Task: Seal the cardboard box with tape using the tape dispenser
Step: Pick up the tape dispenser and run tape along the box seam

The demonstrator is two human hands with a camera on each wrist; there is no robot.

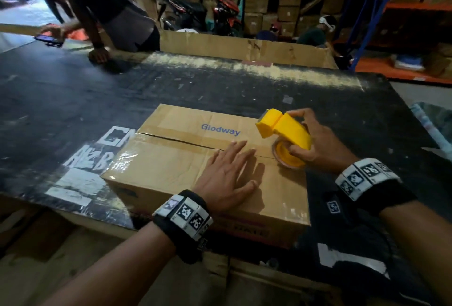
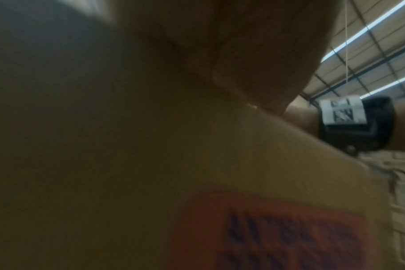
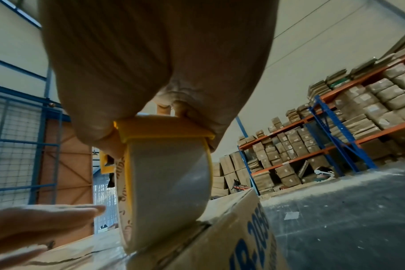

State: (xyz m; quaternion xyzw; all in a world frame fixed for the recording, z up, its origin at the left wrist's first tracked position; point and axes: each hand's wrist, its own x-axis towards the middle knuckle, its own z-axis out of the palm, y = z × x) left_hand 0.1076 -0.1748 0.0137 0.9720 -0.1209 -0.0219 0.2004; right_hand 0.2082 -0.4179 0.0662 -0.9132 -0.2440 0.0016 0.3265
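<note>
Warehouse setting: racks of stacked cartons [image 1: 288, 0] at the back, a scuffed black worktable [image 1: 61, 100] in front with white tape patches on it. Far left, another person leans on the table edge with a phone.

Cardboard box [image 1: 171, 163] lies flat on the table near its front edge, blue "Glodway" print on the far flap. Its centre seam [image 1: 176, 140] is still gaping along the left and middle stretch; older tape shows glossy at the left end.

Left hand [image 1: 227, 178] lies flat on the near flap, fingers straight and spread, tips just at the seam. Likely pinning the flaps level so the seam stays closed under the tape. Left wrist view is mostly blur, only box side and palm.

Right hand [image 1: 315, 144] is clenched round the yellow tape dispenser [image 1: 281, 132], thumb on the roll side. Tape roll [image 3: 164, 191] touches the box at its right top edge, over the seam end, cutter head tilted up. Reads as the start position: anchor tape at the right edge, then pull leftwards along the seam.
</note>
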